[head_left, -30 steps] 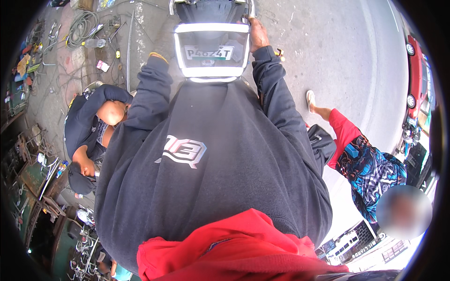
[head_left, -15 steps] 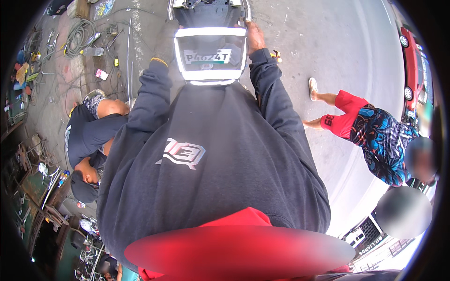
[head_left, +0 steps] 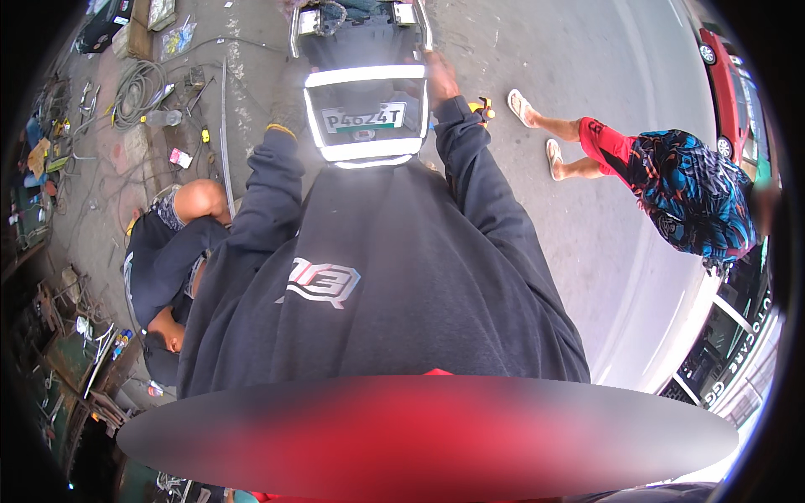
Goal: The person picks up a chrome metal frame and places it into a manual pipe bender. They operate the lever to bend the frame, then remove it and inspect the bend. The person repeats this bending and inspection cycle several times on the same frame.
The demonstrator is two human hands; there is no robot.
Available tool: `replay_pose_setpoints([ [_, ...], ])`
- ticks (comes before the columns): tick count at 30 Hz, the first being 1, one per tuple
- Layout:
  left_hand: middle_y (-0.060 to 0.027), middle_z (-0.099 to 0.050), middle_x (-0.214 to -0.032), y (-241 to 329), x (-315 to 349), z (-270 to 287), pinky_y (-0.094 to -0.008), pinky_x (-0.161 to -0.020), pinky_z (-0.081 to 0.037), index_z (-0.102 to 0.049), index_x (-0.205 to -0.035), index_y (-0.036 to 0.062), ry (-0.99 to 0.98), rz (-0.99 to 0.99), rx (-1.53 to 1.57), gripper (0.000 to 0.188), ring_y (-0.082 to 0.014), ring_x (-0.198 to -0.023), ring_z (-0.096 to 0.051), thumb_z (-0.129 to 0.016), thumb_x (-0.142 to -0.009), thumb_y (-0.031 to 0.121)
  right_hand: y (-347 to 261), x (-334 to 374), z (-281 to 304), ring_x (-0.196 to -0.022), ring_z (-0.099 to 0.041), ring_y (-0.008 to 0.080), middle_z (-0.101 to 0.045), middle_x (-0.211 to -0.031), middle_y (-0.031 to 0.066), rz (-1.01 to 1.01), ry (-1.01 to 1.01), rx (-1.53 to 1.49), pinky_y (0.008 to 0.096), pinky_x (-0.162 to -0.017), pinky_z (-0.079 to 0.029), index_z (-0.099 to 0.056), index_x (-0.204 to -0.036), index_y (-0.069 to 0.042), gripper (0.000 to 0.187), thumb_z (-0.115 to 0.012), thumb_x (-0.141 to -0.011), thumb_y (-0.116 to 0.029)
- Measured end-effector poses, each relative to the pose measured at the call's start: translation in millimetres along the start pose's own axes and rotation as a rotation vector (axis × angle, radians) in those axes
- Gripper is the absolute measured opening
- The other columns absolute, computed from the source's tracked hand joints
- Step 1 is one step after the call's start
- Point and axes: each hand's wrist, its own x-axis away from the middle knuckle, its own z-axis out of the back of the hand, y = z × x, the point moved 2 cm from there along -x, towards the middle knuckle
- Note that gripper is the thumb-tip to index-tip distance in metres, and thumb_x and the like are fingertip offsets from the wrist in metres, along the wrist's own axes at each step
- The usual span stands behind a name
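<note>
In front of my body is a dark panel (head_left: 365, 134) with bright white edging and a number plate (head_left: 364, 118). It belongs to a vehicle part with bare metal rails (head_left: 428, 32) along its sides. My right hand (head_left: 443, 77) is closed at its right edge, around the lower end of the right rail; the fingertips are partly hidden. At the left side, my left hand (head_left: 288, 107) looks like a grey shape beyond a yellow wrist band (head_left: 281, 130). It blends with the pavement, so its fingers cannot be made out.
A person (head_left: 176, 260) crouches at the left. Another person (head_left: 671, 184) in red shorts stands at the right. A yellow and black object (head_left: 482, 111) shows beyond my right wrist. Coiled cable (head_left: 140, 92), a plastic bottle (head_left: 163, 118) and a long rod (head_left: 225, 138) lie left. A red car (head_left: 725, 92) stands far right.
The white-edged panel and both my hands sit slightly lower and farther left in view. The person in red shorts has shifted, with both feet now nearer the panel.
</note>
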Motion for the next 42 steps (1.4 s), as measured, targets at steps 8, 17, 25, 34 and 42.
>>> replay_pose_setpoints([
  [8,0.0005,-0.061,-0.074,-15.5,38.2,7.4,-0.0310,-0.050,-0.045,-0.064,-0.098,0.0142,-0.031,0.002,-0.089,0.025,-0.0125,-0.058,-0.056,-0.067,-0.087,0.036,23.1,51.7,20.9,-0.088,-0.062,0.0203,-0.068,-0.111,0.0057,0.028,0.000,-0.001,0.0396,-0.061,-0.056,-0.047,-0.133,-0.015,0.043,-0.048,-0.097,-0.038],
  [17,-0.0004,-0.063,-0.079,-7.1,123.0,-10.2,-0.0307,-0.050,-0.046,-0.063,-0.104,0.0125,-0.040,0.231,0.066,0.031,-0.0131,-0.060,-0.057,-0.065,-0.087,0.038,56.7,99.2,46.0,-0.088,-0.063,0.0204,-0.067,-0.111,0.0064,0.033,0.036,0.002,0.0418,-0.065,-0.055,-0.045,-0.136,-0.012,0.047,-0.049,-0.097,-0.038],
  [25,-0.0015,-0.063,-0.084,-27.2,153.4,0.7,-0.0297,-0.050,-0.048,-0.061,-0.107,0.0111,-0.047,0.006,-0.023,0.035,-0.0124,-0.060,-0.057,-0.063,-0.088,0.039,75.8,150.2,48.4,-0.086,-0.062,0.0213,-0.067,-0.113,0.0097,0.082,0.048,-0.001,0.0405,-0.062,-0.056,-0.046,-0.133,-0.009,0.044,-0.048,-0.098,-0.035],
  [34,0.0004,-0.057,-0.069,-62.5,182.1,1.4,-0.0287,-0.048,-0.042,-0.062,-0.097,0.0123,-0.048,0.015,0.044,0.030,-0.0118,-0.056,-0.054,-0.062,-0.089,0.042,116.8,174.1,68.3,-0.089,-0.061,0.0223,-0.066,-0.114,0.0085,0.056,0.041,-0.039,0.0420,-0.064,-0.055,-0.046,-0.136,-0.011,0.048,-0.049,-0.097,-0.038],
  [42,-0.0003,-0.061,-0.077,-61.5,168.8,8.5,-0.0293,-0.048,-0.043,-0.062,-0.104,0.0107,-0.101,-0.048,-0.085,0.033,-0.0122,-0.059,-0.056,-0.061,-0.090,0.040,117.6,163.7,68.6,-0.084,-0.061,0.0203,-0.067,-0.112,0.0074,0.060,0.036,-0.027,0.0403,-0.061,-0.056,-0.047,-0.135,-0.013,0.047,-0.050,-0.097,-0.040],
])
